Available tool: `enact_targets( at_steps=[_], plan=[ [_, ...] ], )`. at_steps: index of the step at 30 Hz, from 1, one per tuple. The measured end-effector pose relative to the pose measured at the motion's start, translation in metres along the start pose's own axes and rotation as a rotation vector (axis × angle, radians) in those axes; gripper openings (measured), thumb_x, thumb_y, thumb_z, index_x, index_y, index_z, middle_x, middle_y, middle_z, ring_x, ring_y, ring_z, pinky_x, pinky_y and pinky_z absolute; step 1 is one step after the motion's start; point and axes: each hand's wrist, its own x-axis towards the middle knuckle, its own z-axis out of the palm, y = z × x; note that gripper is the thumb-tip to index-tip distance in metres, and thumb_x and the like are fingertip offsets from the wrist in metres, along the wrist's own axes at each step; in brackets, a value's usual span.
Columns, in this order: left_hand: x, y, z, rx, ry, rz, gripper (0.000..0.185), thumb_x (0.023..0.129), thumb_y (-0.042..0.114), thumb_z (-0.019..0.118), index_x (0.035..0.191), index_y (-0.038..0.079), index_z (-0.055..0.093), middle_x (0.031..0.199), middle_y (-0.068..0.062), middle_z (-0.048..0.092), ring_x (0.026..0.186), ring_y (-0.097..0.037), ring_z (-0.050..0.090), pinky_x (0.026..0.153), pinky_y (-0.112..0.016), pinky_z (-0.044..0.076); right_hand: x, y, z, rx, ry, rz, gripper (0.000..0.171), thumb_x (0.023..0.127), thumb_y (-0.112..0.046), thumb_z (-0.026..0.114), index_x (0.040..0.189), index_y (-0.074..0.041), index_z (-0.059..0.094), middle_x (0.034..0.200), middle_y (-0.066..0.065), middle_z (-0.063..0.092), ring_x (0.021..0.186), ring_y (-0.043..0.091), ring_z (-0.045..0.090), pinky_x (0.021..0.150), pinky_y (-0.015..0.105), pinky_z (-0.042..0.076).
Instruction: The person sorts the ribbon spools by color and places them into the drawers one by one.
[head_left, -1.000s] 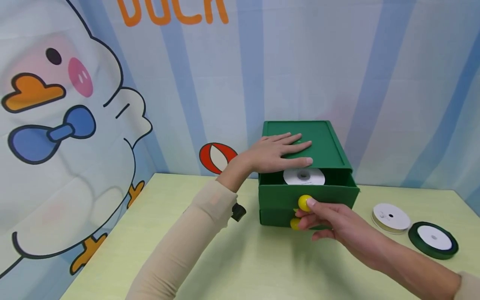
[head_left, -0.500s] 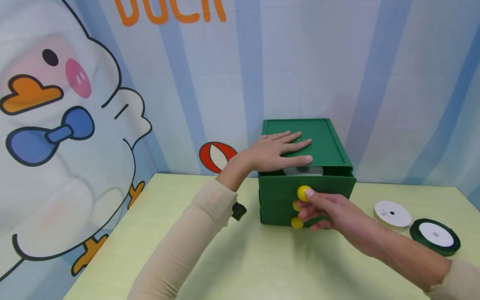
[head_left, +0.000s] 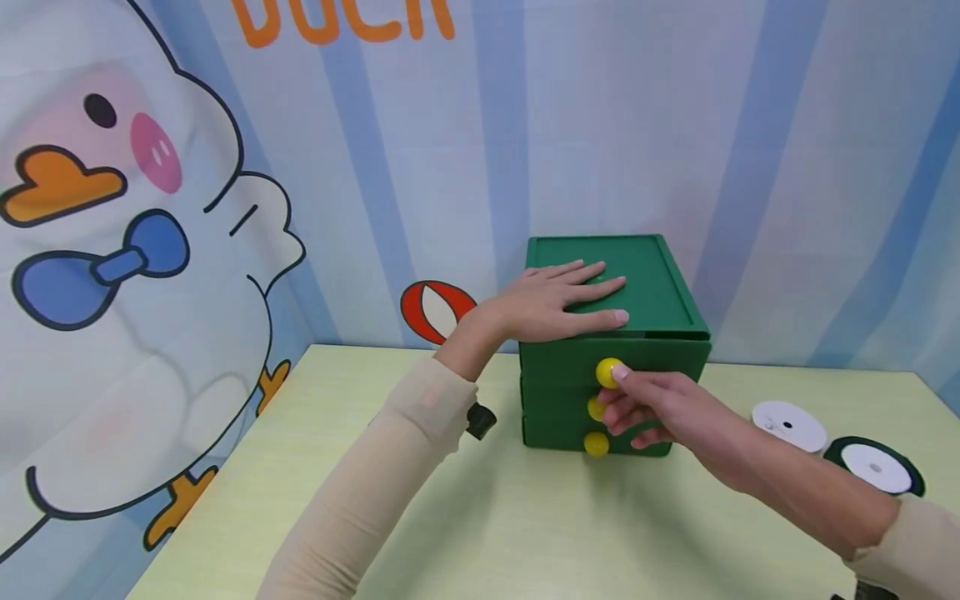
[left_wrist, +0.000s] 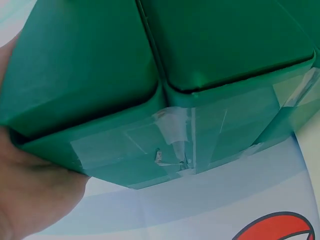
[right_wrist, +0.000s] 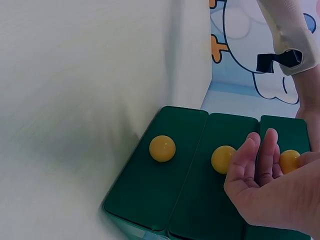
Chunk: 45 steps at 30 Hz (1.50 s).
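Observation:
A green chest of small drawers [head_left: 570,358] with round yellow knobs stands on the table. My left hand [head_left: 558,304] lies flat on its top, fingers spread. The thumb and fingers of my right hand [head_left: 675,408] pinch the top drawer's knob [head_left: 608,373]. That top drawer is pushed in almost flush, with a thin dark gap under the lid's front edge. The middle knob [right_wrist: 223,159] and bottom knob [right_wrist: 162,148] sit on closed drawers, close to my right fingers. In the left wrist view, clear tape [left_wrist: 175,130] covers the chest's side.
On the table [head_left: 420,517], right of the chest, lie a white ribbon spool [head_left: 789,425] and a dark green ribbon spool [head_left: 876,465], partly behind my right forearm. Behind the chest hangs a curtain [head_left: 630,108] printed with a cartoon duck.
My right hand has pushed the top drawer inward by its knob. The white spool inside it has gone out of sight. My left hand has stayed on top.

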Motion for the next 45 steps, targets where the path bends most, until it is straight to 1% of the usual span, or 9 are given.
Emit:
enact_targets(
  at_steps=[5, 12, 20, 25, 29, 36, 40, 43, 45],
  plan=[
    [0.0, 0.001, -0.001, -0.009, -0.02, -0.007, 0.072, 0.106, 0.067, 0.041, 0.17, 0.041, 0.02, 0.179, 0.009, 0.007, 0.166, -0.018, 0.001, 0.132, -0.055, 0.008, 0.003, -0.002, 0.0, -0.014, 0.013, -0.002, 0.059, 0.115, -0.047, 0.042, 0.133, 0.004, 0.064, 0.105, 0.004, 0.071, 0.1, 0.017, 0.067, 0.086, 0.034, 0.057],
    [0.0, 0.002, 0.003, -0.01, -0.033, -0.009, 0.071, 0.107, 0.068, 0.039, 0.17, 0.042, 0.019, 0.179, 0.01, 0.006, 0.166, -0.019, 0.0, 0.132, -0.055, 0.007, 0.008, -0.002, -0.004, -0.036, 0.024, 0.001, 0.06, 0.115, -0.047, 0.041, 0.137, 0.005, 0.063, 0.105, 0.004, 0.071, 0.101, 0.019, 0.067, 0.087, 0.034, 0.057],
    [-0.001, 0.001, 0.006, -0.005, -0.014, -0.005, 0.07, 0.107, 0.066, 0.039, 0.17, 0.041, 0.019, 0.179, 0.009, 0.006, 0.166, -0.019, 0.0, 0.132, -0.054, 0.007, 0.01, -0.004, -0.005, -0.043, 0.004, 0.008, 0.061, 0.116, -0.045, 0.036, 0.14, 0.007, 0.059, 0.11, 0.005, 0.071, 0.101, 0.018, 0.067, 0.088, 0.033, 0.057],
    [0.0, 0.001, 0.006, 0.011, 0.011, -0.003, 0.071, 0.107, 0.067, 0.039, 0.169, 0.041, 0.02, 0.179, 0.01, 0.008, 0.166, -0.019, 0.002, 0.133, -0.052, 0.008, 0.009, -0.003, -0.005, -0.05, 0.012, -0.002, 0.063, 0.116, -0.047, 0.035, 0.14, 0.006, 0.058, 0.11, 0.005, 0.07, 0.101, 0.017, 0.067, 0.087, 0.033, 0.057],
    [0.001, 0.002, 0.005, 0.021, 0.027, -0.002, 0.07, 0.107, 0.068, 0.039, 0.169, 0.042, 0.021, 0.179, 0.01, 0.009, 0.166, -0.018, 0.003, 0.133, -0.051, 0.008, 0.008, -0.002, -0.006, -0.045, 0.014, -0.017, 0.063, 0.116, -0.047, 0.035, 0.141, 0.006, 0.057, 0.109, 0.004, 0.069, 0.102, 0.017, 0.067, 0.087, 0.033, 0.057],
    [0.001, 0.002, 0.006, 0.027, 0.022, -0.011, 0.07, 0.106, 0.069, 0.037, 0.169, 0.043, 0.02, 0.179, 0.011, 0.008, 0.166, -0.017, 0.003, 0.133, -0.05, 0.008, 0.008, 0.0, -0.003, -0.039, 0.026, -0.014, 0.065, 0.115, -0.05, 0.037, 0.142, 0.006, 0.057, 0.108, 0.004, 0.068, 0.103, 0.018, 0.066, 0.088, 0.032, 0.057],
    [0.002, 0.002, 0.007, 0.03, 0.028, -0.017, 0.07, 0.106, 0.07, 0.037, 0.169, 0.043, 0.021, 0.178, 0.012, 0.009, 0.166, -0.017, 0.003, 0.133, -0.05, 0.008, 0.006, 0.002, -0.001, -0.051, 0.054, -0.03, 0.064, 0.115, -0.049, 0.037, 0.141, 0.006, 0.057, 0.105, 0.004, 0.067, 0.101, 0.019, 0.067, 0.086, 0.033, 0.058],
    [0.002, 0.002, 0.008, 0.035, 0.038, -0.025, 0.07, 0.106, 0.071, 0.037, 0.169, 0.044, 0.021, 0.178, 0.012, 0.01, 0.166, -0.017, 0.004, 0.133, -0.05, 0.008, 0.006, 0.006, 0.0, -0.061, 0.075, -0.071, 0.062, 0.116, -0.047, 0.035, 0.139, 0.007, 0.057, 0.101, 0.004, 0.068, 0.099, 0.019, 0.067, 0.085, 0.033, 0.058],
    [0.002, 0.002, 0.008, 0.036, 0.043, -0.029, 0.07, 0.106, 0.071, 0.037, 0.169, 0.044, 0.022, 0.178, 0.013, 0.011, 0.166, -0.016, 0.004, 0.133, -0.05, 0.009, 0.006, 0.01, 0.0, -0.047, 0.076, -0.099, 0.061, 0.117, -0.045, 0.033, 0.137, 0.007, 0.057, 0.097, 0.004, 0.069, 0.095, 0.02, 0.068, 0.083, 0.033, 0.059]
  ],
)
